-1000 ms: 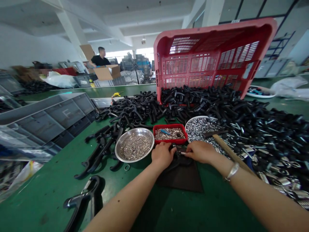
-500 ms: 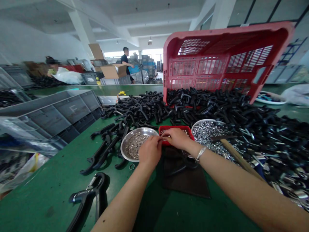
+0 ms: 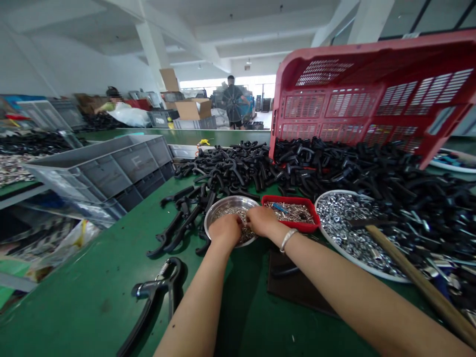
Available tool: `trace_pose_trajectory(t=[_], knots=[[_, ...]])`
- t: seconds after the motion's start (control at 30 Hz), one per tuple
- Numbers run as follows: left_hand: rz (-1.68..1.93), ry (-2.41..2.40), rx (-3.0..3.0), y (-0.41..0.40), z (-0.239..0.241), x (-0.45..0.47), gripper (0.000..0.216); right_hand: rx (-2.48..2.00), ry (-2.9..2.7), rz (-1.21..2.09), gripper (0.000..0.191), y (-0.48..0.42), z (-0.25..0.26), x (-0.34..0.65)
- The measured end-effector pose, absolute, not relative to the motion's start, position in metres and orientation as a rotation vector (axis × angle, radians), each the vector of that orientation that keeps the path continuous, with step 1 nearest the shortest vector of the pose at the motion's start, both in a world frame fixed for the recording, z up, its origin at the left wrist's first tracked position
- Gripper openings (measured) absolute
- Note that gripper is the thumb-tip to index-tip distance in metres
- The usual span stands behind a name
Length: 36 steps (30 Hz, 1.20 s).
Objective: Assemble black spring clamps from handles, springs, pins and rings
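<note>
My left hand (image 3: 225, 231) is at the round metal bowl (image 3: 208, 229), its fingers closed and dipped over the small metal parts (image 3: 233, 212) inside. Just beside it, over the bowl's right rim, my right hand (image 3: 263, 222) has its fingertips pinched together. The two sets of fingertips nearly meet, and anything between them is too small or hidden to name. Right of the bowl, the red tray (image 3: 314, 227) holds thin metal pins and a small blue piece. A dark pad (image 3: 293, 285) with a black handle part on it lies partly under my right forearm.
A black hand grip with a spring (image 3: 174, 277) lies at front left. Black handles (image 3: 238, 168) are heaped behind the bowl, partly inside a tipped red crate (image 3: 316, 106). To the right are a white dish (image 3: 342, 250) of metal fittings and a hammer (image 3: 405, 263). A grey bin (image 3: 111, 168) stands left.
My right hand has left the red tray and come over the metal bowl, beside my left hand, which reaches into the bowl. The whole view has shifted, with the table things farther right.
</note>
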State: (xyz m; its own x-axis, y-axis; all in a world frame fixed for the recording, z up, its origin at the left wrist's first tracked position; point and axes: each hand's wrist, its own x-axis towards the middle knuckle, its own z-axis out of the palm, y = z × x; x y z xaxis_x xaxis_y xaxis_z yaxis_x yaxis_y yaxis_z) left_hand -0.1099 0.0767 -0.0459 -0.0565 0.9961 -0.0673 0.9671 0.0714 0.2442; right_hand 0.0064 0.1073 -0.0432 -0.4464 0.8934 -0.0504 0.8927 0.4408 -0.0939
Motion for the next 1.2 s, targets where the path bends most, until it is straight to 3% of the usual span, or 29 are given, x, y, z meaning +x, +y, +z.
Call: trace_pose_trajectory(t=[0.57,0.77,1.0,1.2], knots=[[0.345,2.190,1.884,0.077,-0.044,-0.103,0.025,-1.281,-2.240,0.367,0.013,0.096,-0.051,0.049],[0.629,1.945,1.987,0.075,-0.044,-0.102,0.021,-1.275,-2.116,0.391,0.015,0.082,-0.047,0.063],[0.756,1.336,2.334,0.047,-0.040,-0.052,0.016,-1.613,-2.050,0.076,0.022,0.030,-0.046,0.154],[0.638,1.420,2.566,0.031,-0.055,-0.024,0.012,-1.790,-2.116,-0.148,0.023,0.001,-0.071,0.186]])
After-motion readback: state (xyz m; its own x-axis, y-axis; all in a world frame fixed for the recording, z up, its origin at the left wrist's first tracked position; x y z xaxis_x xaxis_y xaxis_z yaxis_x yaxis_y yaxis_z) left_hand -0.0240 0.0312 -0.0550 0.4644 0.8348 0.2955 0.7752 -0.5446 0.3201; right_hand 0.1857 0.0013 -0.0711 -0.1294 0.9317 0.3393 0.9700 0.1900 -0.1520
